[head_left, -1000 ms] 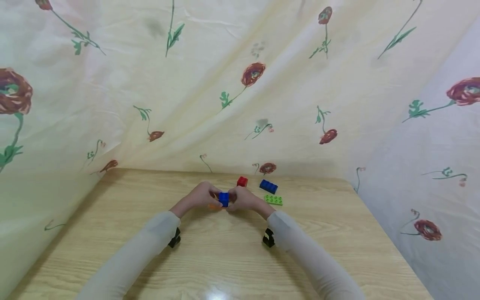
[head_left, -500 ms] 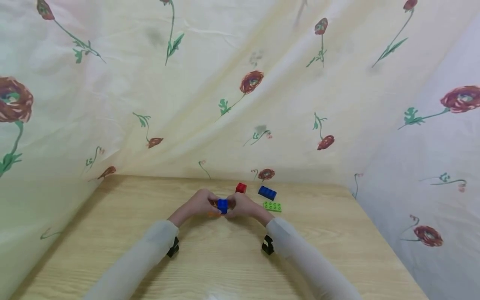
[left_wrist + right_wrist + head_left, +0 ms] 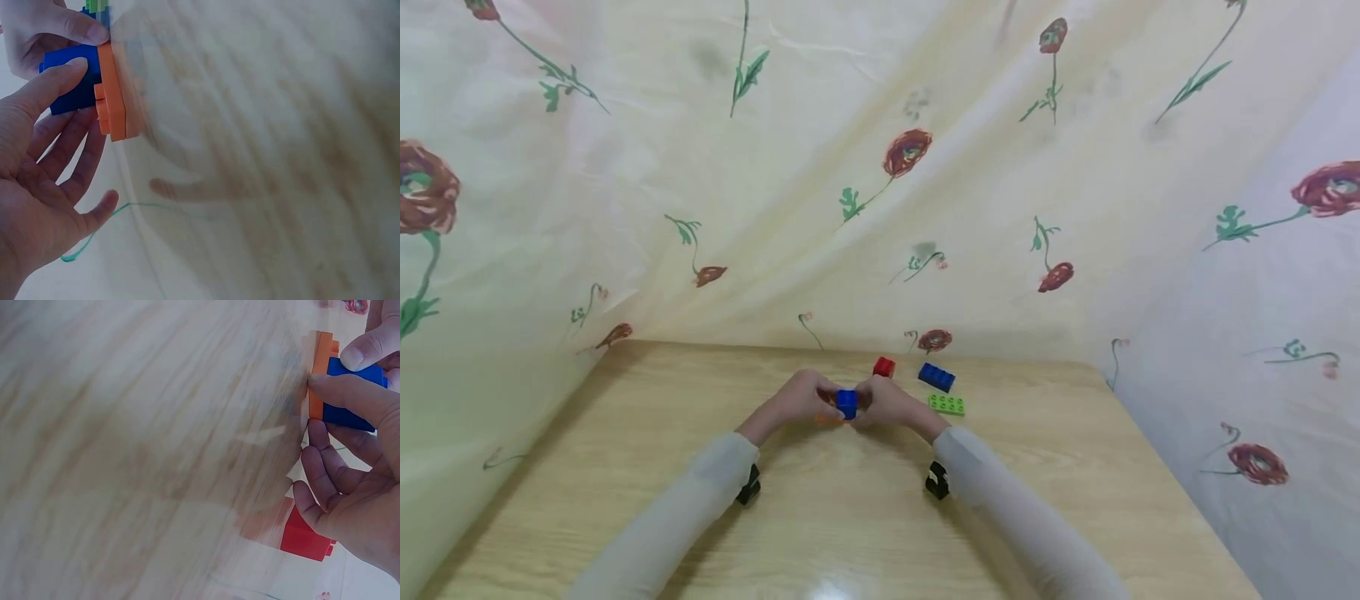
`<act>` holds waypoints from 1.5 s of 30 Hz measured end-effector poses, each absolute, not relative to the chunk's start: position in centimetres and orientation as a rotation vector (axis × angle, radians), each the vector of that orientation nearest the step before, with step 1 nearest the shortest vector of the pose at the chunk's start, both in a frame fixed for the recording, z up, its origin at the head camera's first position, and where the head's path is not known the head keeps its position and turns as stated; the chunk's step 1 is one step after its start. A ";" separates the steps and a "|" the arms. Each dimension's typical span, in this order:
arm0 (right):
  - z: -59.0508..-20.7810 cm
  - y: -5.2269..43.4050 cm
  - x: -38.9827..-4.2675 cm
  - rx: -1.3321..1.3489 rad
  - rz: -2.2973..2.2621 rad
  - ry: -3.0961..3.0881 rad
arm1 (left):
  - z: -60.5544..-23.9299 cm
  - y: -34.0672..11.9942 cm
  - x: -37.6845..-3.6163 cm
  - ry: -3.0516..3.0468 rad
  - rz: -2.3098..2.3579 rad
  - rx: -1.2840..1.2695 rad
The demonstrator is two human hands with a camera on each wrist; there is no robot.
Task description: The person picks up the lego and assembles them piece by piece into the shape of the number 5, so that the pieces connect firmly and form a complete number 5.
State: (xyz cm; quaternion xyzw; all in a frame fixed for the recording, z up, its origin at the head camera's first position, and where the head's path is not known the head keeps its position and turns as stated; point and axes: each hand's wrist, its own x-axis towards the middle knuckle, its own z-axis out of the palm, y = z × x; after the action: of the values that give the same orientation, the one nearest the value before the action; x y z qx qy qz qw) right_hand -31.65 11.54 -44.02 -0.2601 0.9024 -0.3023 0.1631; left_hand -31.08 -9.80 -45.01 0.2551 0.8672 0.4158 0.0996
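Both hands meet around two toy building bricks near the far side of the table. A blue brick (image 3: 847, 404) sits on the studded side of a flat orange brick (image 3: 114, 106), covering part of it. My left hand (image 3: 799, 398) pinches the blue brick, its thumb flat on the near side and fingers behind. From the other side my right hand (image 3: 891, 406) grips the orange brick (image 3: 322, 356), thumb and fingertips at its lower edge, the thumb also lying across the blue one. The orange brick is low, right at the tabletop.
Behind the right hand stands a red brick (image 3: 884, 367). To its right lie a long blue brick (image 3: 937, 377) and a light green studded brick (image 3: 947, 405). A flowered cloth (image 3: 760, 208) hangs along the back and sides of the wooden table (image 3: 880, 517).
The head view dips and returns slightly, shifting everything in the picture. Both hands keep their hold on the bricks at the same spot; the loose bricks stay where they were.
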 end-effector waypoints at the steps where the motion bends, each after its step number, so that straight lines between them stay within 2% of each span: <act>1: -43.9 11.5 -31.7 -0.740 -0.864 2.572 | -44.9 -9.8 -31.2 2.570 1.227 0.749; 22: -43.4 11.6 -32.6 -0.739 -0.895 2.578 | -45.1 -10.3 -31.6 2.525 1.376 0.650; 34: -44.8 11.6 -31.8 -0.742 -0.901 2.561 | -46.9 -10.6 -30.7 2.480 1.450 0.607; 45: -43.5 12.6 -31.7 -0.767 -0.862 2.577 | -46.4 -10.1 -31.1 2.492 1.429 0.570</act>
State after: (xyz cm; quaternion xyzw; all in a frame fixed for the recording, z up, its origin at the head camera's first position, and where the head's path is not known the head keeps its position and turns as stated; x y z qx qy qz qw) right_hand -31.73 12.62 -43.49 -0.2683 0.9012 -0.3013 0.1582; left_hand -31.06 -10.06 -46.35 0.1935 0.8461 0.4851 0.1064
